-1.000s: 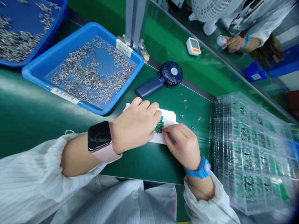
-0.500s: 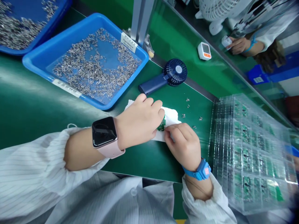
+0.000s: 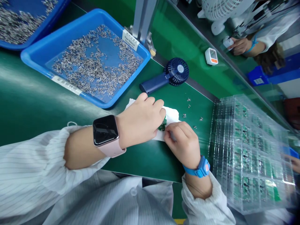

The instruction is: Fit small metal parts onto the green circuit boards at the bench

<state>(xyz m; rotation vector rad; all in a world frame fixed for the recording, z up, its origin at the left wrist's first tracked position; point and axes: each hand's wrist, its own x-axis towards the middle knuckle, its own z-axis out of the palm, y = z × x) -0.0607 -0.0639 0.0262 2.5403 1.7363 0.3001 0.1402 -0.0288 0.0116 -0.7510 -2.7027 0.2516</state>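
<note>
Over white sheet (image 3: 172, 114) | left hand (image 3: 142, 121) grips green board (image 3: 162, 126) | right hand (image 3: 184, 142) pinched against it, contents hidden

The green tabletop (image 3: 138, 162) carries a navy handheld fan (image 3: 173, 72). Left of the fan sits a blue tray (image 3: 63, 39) of small metal parts, a second blue tray (image 3: 49, 26) beyond it. Nearer the wearer than the fan lies a white sheet (image 3: 172, 115), partly hidden; to the fan's right, loose metal pieces (image 3: 184, 115), then stacked clear plastic trays (image 3: 225, 125).
</note>
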